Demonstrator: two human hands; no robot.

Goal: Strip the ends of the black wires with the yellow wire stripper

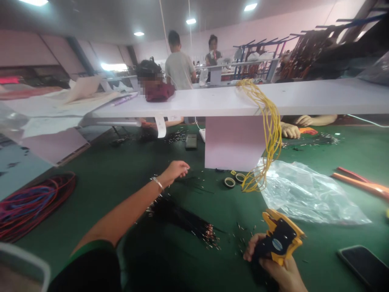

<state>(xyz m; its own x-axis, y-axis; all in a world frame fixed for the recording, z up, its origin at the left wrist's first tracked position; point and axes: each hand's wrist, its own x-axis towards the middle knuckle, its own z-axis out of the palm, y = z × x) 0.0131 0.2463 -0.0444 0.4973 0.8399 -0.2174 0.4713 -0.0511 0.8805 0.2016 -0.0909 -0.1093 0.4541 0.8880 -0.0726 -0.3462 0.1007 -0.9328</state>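
My left hand (176, 171) is stretched out over the green table (121, 170), its fingers pinched at a small thing too small to make out, near some thin black wires (197, 184). My right hand (281, 269) is wrapped round a yellow and black wire stripper (278, 239) at the lower right. Between my arms lies a bundle of black wires (185, 219) with coppery ends. Small dark scraps are scattered just left of the tool.
Yellow wires (272, 129) hang off a white shelf (188, 103). Beneath are tape rolls (229, 182) and a clear plastic bag (310, 194). A phone (364, 265) lies right, coiled red-blue wires (39, 202) left. Another person's hand (290, 130) rests beyond the shelf; people stand behind.
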